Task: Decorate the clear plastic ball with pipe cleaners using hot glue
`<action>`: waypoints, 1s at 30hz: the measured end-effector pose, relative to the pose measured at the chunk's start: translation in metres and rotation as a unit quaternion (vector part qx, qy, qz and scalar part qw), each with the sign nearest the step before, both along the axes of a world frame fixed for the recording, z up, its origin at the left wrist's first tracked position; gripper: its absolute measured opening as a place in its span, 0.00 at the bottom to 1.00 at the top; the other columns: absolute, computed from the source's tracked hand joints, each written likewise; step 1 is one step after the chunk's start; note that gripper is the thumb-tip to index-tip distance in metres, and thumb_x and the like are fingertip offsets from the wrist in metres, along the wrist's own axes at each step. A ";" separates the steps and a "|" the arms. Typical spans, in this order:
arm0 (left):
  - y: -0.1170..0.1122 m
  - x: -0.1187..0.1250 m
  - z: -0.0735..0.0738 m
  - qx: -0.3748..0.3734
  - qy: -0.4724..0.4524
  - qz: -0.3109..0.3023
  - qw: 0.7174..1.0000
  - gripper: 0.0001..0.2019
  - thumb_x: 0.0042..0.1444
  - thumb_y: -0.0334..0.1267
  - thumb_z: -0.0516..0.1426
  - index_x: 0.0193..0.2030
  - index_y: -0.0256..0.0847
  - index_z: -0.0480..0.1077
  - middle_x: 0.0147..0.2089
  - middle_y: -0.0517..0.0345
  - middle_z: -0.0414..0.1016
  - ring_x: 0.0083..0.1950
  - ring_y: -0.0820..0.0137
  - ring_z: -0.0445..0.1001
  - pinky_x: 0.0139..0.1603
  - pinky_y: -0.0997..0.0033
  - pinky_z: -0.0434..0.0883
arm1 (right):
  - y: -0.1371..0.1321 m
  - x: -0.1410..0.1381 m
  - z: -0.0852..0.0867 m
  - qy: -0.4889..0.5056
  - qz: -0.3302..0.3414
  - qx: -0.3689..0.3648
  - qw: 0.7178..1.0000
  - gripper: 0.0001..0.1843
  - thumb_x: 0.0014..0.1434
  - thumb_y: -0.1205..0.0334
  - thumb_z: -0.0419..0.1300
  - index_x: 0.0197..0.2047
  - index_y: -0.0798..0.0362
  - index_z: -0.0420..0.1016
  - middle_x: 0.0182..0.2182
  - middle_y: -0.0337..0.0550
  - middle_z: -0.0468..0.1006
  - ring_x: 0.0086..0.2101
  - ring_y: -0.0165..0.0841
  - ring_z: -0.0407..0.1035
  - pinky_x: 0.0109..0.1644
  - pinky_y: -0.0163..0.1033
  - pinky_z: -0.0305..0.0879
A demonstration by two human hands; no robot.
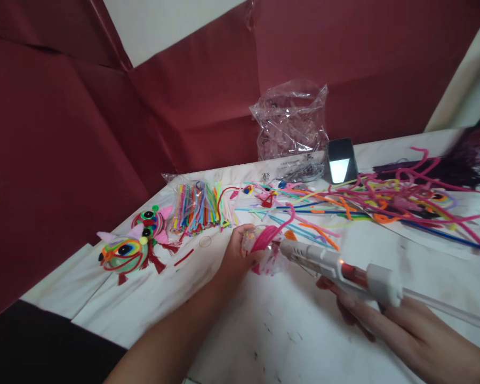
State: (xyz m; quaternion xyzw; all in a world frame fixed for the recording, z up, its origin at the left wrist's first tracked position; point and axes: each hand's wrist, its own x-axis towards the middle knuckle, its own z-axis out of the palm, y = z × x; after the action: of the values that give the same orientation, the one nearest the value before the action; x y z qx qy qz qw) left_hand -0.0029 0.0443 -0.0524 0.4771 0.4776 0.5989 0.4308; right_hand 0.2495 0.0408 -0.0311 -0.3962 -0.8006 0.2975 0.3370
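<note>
My left hand (240, 250) is closed around a clear, rounded plastic piece (278, 265) with a bright pink pipe cleaner (266, 237) coiled on it. One end of that pipe cleaner sticks up to the right. My right hand (368, 314) grips a light grey glue gun (324, 261) with a small orange light lit on its side. A clear glue stick (452, 309) runs out of its back end. The gun's nozzle points left and is at the pink coil; whether it touches I cannot tell.
Two decorated animal-face balls (122, 253) stand at the left. Behind are bundled pipe cleaners (202, 208), a clear plastic bag (292, 122) and a phone (342, 160). Loose pipe cleaners (408, 197) are heaped at the right. A rubber band (205, 242) lies on the white table (280, 341).
</note>
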 end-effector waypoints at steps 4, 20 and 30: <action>0.000 0.001 0.001 -0.006 0.006 0.007 1.000 0.28 0.37 0.37 0.66 0.47 0.44 0.62 0.40 0.60 0.71 0.38 0.68 0.70 0.36 0.72 0.66 | 0.000 0.000 0.001 -0.022 0.021 -0.004 1.000 0.30 0.56 0.36 0.43 0.33 0.46 0.79 0.16 0.42 0.72 0.16 0.35 0.68 0.19 0.38 0.70; 0.002 -0.002 -0.005 -0.008 0.005 0.010 1.000 0.28 0.38 0.34 0.65 0.48 0.44 0.62 0.41 0.60 0.72 0.37 0.70 0.71 0.37 0.72 0.67 | -0.002 0.002 -0.007 -0.033 0.005 0.004 0.999 0.29 0.56 0.36 0.45 0.34 0.46 0.79 0.17 0.41 0.73 0.18 0.35 0.69 0.23 0.37 0.71; -0.002 0.001 -0.003 0.010 0.034 0.013 0.999 0.27 0.38 0.30 0.64 0.48 0.42 0.61 0.40 0.60 0.70 0.37 0.69 0.70 0.38 0.71 0.67 | 0.002 0.011 -0.025 -0.026 0.014 -0.011 1.000 0.28 0.58 0.38 0.45 0.39 0.46 0.80 0.19 0.40 0.75 0.18 0.32 0.68 0.23 0.34 0.69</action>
State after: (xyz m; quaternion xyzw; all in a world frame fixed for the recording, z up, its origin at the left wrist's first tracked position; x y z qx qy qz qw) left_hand -0.0023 0.0419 -0.0550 0.4955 0.4922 0.5925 0.4014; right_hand 0.2604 0.0429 -0.0557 -0.3956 -0.8113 0.3008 0.3078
